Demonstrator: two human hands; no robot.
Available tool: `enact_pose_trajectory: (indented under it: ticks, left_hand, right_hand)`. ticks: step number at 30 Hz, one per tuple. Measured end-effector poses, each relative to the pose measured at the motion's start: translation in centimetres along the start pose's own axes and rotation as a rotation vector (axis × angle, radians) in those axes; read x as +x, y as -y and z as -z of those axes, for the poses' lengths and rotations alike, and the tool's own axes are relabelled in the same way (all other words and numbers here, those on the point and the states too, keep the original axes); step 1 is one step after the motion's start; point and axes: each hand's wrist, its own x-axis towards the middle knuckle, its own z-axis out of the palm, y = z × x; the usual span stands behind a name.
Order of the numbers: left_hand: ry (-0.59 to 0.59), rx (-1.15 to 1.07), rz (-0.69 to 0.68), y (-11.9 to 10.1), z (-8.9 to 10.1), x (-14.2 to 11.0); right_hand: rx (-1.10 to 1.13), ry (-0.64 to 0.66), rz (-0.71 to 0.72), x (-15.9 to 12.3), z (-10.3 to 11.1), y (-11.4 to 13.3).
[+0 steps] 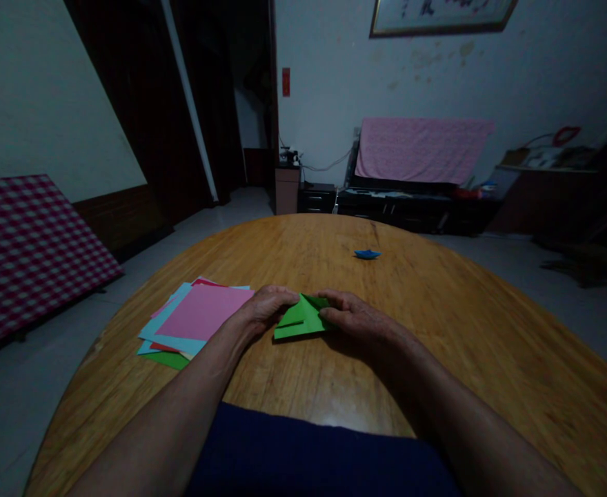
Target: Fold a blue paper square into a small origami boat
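A green sheet of paper (311, 319), folded into a triangular shape with a flat band along its bottom, is held between my two hands just above the wooden table. My left hand (270, 306) grips its upper left edge, fingers bent behind it. On the opposite side, my right hand (354, 314) pinches the right edge, with the thumb on the near face and fingers at the back. Close to my left forearm lies a loose stack of colored paper (205, 310), pink on top with light blue, red and green sheets sticking out.
A small blue folded paper boat (367, 255) sits toward the far side of the round wooden table (293, 241). Beyond the table stand a low black cabinet (391, 202) and a screen draped with a pink cloth (422, 148). A checkered cloth (29, 255) covers something at left.
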Motion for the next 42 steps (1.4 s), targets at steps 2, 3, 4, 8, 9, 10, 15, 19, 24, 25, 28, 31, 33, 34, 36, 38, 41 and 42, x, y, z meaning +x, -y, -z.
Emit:
enact_pose_trajectory:
  ticks: [2,3,4,8,9,10,15,19,24,25,28,31,33,34,36,38,41,42]
  left_hand:
    - [0.020,-0.054,0.007,0.0,0.0,0.0]
    - [0.025,-0.082,0.009,0.1,0.0,0.0]
    - [0.021,-0.091,0.009,0.1,0.0,0.0]
    - [0.014,-0.086,0.009,0.3,0.1,0.1]
    - [0.010,-0.083,0.012,0.4,0.1,0.1]
    - [0.008,-0.082,0.016,0.4,0.1,0.1]
    - [0.017,-0.142,0.012,0.4,0.3,0.2]
    - [0.021,-0.164,0.033,0.1,0.3,0.2]
    - [0.031,-0.148,0.047,0.0,0.2,0.0]
    - [0.034,-0.144,0.046,0.0,0.3,0.0]
    - [0.049,-0.135,0.036,0.2,0.4,0.0]
    - [0.049,-0.121,0.038,0.4,0.5,0.0]
    - [0.042,-0.114,0.044,0.4,0.5,0.0]
    - [0.044,-0.113,0.045,0.4,0.4,0.0]
    - [0.049,-0.115,0.046,0.3,0.4,0.0]
    - [0.052,-0.119,0.040,0.3,0.3,0.0]
    - [0.048,-0.119,0.040,0.2,0.2,-0.1]
    - [0.044,-0.117,0.047,0.2,0.1,-0.1]
  right_hand:
    - [0.045,0.020,0.007,0.1,-0.1,-0.1]
    - [0.071,0.032,0.008,0.1,-0.1,-0.1]
    - [0.094,0.042,0.006,0.1,-0.2,-0.1]
    - [0.135,0.049,0.001,0.0,-0.3,0.0]
    - [0.136,0.053,0.006,0.0,-0.4,0.0]
    - [0.135,0.056,0.009,0.0,-0.4,0.1]
    - [0.091,0.011,-0.037,-0.2,-0.4,0.0]
    - [-0.022,0.022,0.016,-0.3,0.2,-0.1]
    - [-0.102,0.025,0.033,-0.1,0.6,-0.1]
    - [-0.071,0.027,0.027,0.0,0.5,-0.1]
    - [0.058,0.038,0.004,0.0,0.0,-0.3]
    - [0.145,0.067,-0.050,-0.2,-0.2,0.0]
    - [0.146,0.090,-0.058,-0.4,-0.1,0.5]
    - [0.131,0.104,-0.046,-0.5,0.1,0.9]
    - [0.085,0.122,-0.021,-0.7,0.4,1.5]
    - [0.050,0.107,-0.026,-0.6,0.4,1.8]
    - [0.090,0.020,-0.068,-0.4,-0.4,1.5]
    - [0.157,-0.034,-0.077,-0.4,-0.8,1.3]
